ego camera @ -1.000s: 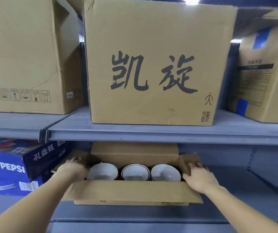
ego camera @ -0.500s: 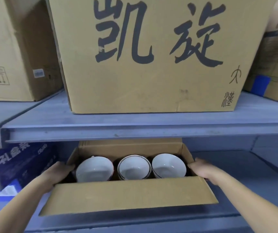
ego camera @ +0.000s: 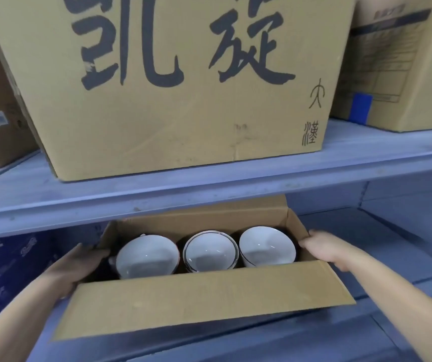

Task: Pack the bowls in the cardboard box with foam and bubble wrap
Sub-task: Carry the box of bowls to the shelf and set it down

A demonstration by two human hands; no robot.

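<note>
Open cardboard box (ego camera: 204, 293) sitting on the lower shelf (ego camera: 366, 333), three white bowls (ego camera: 211, 253) lying side by side inside, rims near or touching. The left hand (ego camera: 79, 267) is gripping the box's left end, the right hand (ego camera: 327, 248) its right end, fingers curling round the walls. The bowls are probably heavy, hard and breakable; no padding is showing, so they may be knocking together. Supporting the box from beneath both ends seems safest. An upper shelf (ego camera: 209, 189) carrying a large lettered box (ego camera: 183, 100) is leaving little headroom.
</note>
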